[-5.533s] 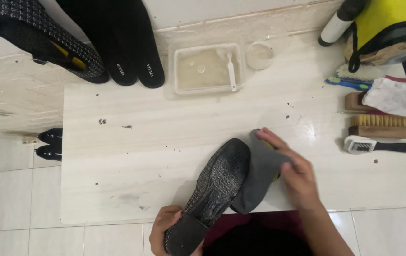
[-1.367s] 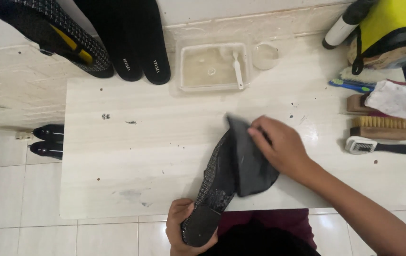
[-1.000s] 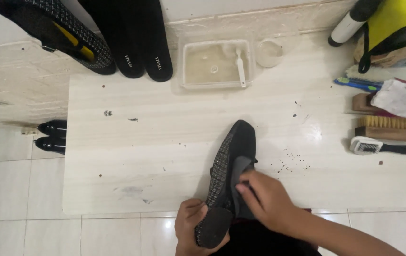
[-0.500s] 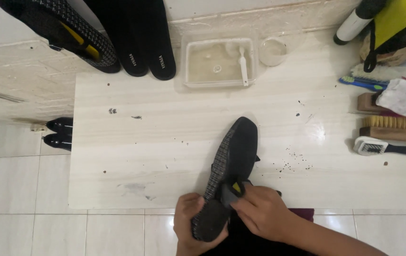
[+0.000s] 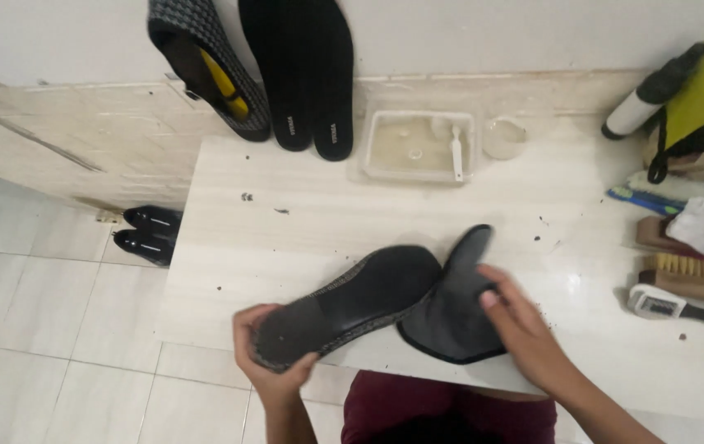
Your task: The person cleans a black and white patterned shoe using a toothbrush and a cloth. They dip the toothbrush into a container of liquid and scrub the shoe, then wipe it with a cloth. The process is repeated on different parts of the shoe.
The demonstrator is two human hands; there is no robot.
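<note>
Two shoes (image 5: 352, 300) (image 5: 208, 70) — two insoles (image 5: 307, 70) (image 5: 455, 316)

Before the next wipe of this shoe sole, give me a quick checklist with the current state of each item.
1. Shoe held firmly: ok, left hand grips the heel end, sole turned up.
2. Grey cloth in hand: ok, right hand presses on it beside the shoe's toe.
3. Cloth in contact with the sole: not ok, it lies on the table next to the toe.
4. Sole clean: cannot tell, too dark to judge.
5. Table free of grit: not ok, dark specks near the tub.
6. Brushes within reach: ok, at the right edge.
</note>
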